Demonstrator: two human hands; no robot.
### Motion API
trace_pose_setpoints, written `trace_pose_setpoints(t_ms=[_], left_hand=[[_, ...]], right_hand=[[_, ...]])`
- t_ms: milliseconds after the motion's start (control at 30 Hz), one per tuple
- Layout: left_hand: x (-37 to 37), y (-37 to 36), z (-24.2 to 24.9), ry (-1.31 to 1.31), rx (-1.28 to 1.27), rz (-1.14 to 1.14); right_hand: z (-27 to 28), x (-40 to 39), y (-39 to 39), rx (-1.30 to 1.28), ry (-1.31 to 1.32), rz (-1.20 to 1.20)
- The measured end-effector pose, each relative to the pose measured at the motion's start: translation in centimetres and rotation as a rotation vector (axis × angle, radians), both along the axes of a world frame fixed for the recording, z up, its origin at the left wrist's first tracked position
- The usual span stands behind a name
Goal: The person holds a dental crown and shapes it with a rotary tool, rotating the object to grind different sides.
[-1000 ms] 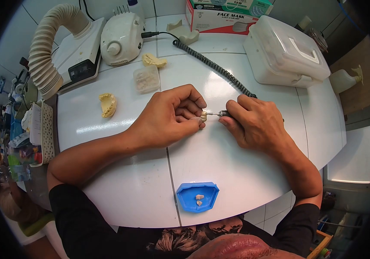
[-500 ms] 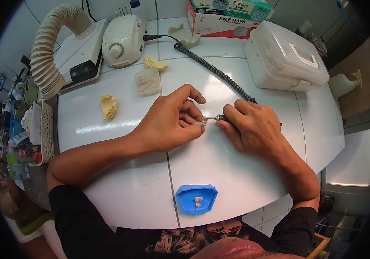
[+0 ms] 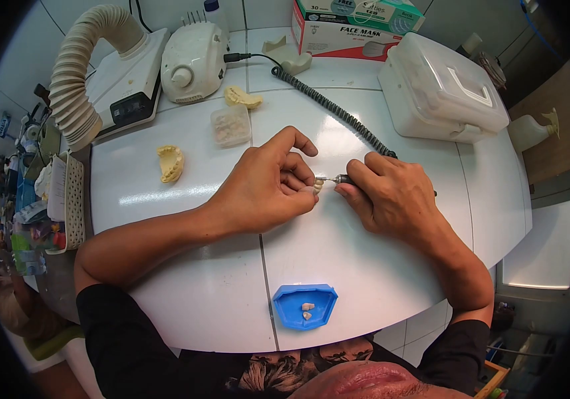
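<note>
My left hand [image 3: 262,179] pinches a small tooth-coloured dental piece [image 3: 318,185] between thumb and fingers, near the middle of the white table. My right hand [image 3: 391,193] is wrapped round a dark rotary handpiece [image 3: 345,179], whose thin metal tip points left and meets or nearly meets the piece. A coiled black cord [image 3: 331,108] runs from behind my right hand to a white control unit [image 3: 193,63]. Close to the table's front edge, a blue tray [image 3: 287,318] holds small tooth-coloured pieces [image 3: 307,307].
A yellowish dental cast [image 3: 170,164] lies left of my hands, another [image 3: 242,98] behind a clear box [image 3: 230,126]. Further back are a ribbed hose [image 3: 72,80], a face mask box [image 3: 348,38] and a white case [image 3: 441,86]. Another person [image 3: 29,306] shows at lower left.
The whole view has shifted slightly. The dental piece at my left fingertips shows a little more clearly beside the tool tip. Both hands keep their grip.
</note>
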State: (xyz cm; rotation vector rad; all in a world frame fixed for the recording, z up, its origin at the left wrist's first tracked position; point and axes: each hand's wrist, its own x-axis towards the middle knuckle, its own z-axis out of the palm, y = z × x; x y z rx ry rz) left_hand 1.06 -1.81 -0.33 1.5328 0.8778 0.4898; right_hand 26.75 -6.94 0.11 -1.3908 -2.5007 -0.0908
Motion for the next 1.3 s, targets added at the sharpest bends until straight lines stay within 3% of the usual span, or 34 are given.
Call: trace_pose_setpoints(t_ms=[1300], left_hand=[[-0.15, -0.01, 0.10, -0.008, -0.023, -0.023]], right_hand=[[0.21, 0.14, 0.03, -0.031, -0.024, 0.003]])
